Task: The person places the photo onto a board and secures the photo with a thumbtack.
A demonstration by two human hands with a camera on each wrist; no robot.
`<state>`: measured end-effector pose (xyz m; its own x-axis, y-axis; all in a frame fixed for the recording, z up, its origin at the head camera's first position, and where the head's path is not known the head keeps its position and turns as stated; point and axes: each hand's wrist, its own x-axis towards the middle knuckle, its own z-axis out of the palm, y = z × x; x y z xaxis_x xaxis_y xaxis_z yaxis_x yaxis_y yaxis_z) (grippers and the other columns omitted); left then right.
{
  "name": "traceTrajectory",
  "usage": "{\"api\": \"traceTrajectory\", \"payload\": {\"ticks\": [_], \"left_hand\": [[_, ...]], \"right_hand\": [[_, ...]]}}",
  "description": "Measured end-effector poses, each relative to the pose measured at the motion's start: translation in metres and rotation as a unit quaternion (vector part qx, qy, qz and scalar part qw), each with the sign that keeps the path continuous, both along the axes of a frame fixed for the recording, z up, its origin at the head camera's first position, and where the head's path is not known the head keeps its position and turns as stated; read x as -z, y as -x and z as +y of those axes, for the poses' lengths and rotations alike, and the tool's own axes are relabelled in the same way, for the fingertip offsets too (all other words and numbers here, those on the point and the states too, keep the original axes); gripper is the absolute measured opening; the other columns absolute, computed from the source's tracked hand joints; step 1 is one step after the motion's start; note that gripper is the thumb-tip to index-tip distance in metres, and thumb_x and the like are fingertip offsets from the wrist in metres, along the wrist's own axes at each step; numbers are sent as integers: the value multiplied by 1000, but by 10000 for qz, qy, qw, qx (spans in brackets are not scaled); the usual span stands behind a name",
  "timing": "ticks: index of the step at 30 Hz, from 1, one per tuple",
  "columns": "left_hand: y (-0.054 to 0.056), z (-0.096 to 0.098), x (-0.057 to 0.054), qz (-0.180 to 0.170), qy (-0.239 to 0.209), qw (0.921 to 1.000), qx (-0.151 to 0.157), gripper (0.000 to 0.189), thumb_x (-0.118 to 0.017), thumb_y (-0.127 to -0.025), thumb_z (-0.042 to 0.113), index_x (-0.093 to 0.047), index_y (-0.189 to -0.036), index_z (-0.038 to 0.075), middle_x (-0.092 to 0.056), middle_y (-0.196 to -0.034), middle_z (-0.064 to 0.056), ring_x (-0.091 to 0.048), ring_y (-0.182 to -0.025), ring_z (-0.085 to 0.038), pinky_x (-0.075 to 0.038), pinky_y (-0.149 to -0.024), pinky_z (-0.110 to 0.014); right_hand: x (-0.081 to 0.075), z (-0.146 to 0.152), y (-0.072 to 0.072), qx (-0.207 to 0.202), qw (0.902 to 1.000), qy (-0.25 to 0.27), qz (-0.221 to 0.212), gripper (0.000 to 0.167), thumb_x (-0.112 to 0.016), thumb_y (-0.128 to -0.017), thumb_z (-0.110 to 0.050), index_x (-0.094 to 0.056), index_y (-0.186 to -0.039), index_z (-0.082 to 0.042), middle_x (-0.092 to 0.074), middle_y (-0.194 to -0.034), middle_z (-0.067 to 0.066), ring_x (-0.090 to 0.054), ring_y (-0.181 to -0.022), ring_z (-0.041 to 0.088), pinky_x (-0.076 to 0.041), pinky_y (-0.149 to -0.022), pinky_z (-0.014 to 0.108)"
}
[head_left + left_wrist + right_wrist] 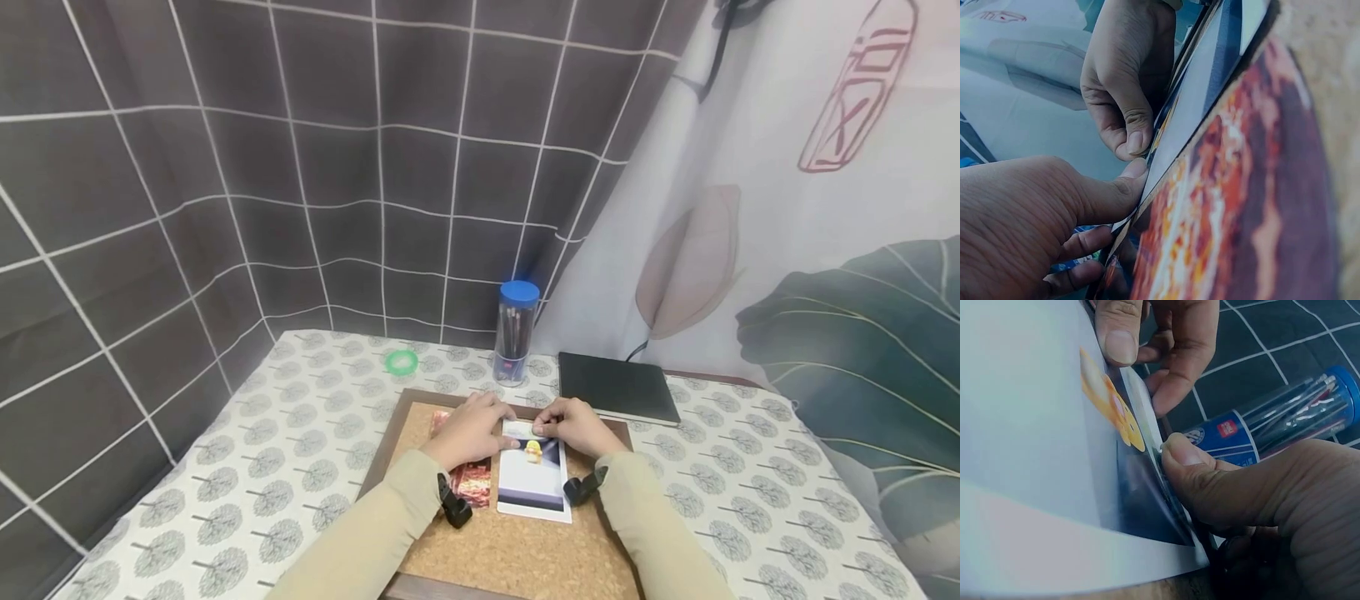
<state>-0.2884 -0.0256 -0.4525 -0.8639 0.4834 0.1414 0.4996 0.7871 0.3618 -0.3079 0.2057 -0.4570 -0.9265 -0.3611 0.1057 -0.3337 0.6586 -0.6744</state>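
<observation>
A white-bordered photo card (525, 483) with a small yellow figure lies on a framed cork board (525, 558). Left of it, a red and orange picture (474, 485) is partly covered by my left hand (471, 429). That hand's thumb (1124, 187) rests on the card's left edge near the top, and its other fingers spread toward the board's far side. At the card's top edge, my right hand (579, 427) pinches a small pale piece (1162, 447) between thumb and forefinger. Fingertips hide most of this piece, so its kind is unclear.
Behind the board stands a clear pencil tube (514, 333) with a blue lid. A black flat tablet-like slab (618, 387) lies to its right, with a cable behind. A green ring (401, 362) rests at the back left on the tree-patterned cloth (300, 467).
</observation>
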Motion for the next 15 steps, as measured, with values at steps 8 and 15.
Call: {"api": "traceTrajectory", "payload": {"ticks": [8, 15], "left_hand": [[-1, -1, 1, -28, -72, 10000, 26, 42, -73, -88, 50, -67, -122, 27, -59, -123, 5, -50, -113, -17, -45, -99, -41], [0, 0, -1, 81, 0, 9999, 78, 41, -72, -89, 50, -68, -122, 27, -59, -121, 6, -51, -110, -16, -46, -98, -41]], "right_hand": [[0, -2, 0, 138, 9998, -22, -134, 6, -79, -86, -14, -76, -81, -14, -66, -82, -4, -55, -76, 13, -46, -70, 31], [-2, -2, 0, 112, 9999, -46, -112, 6, -79, -86, -15, -76, -81, -14, -66, -80, -5, -54, -75, 13, -45, -69, 29]]}}
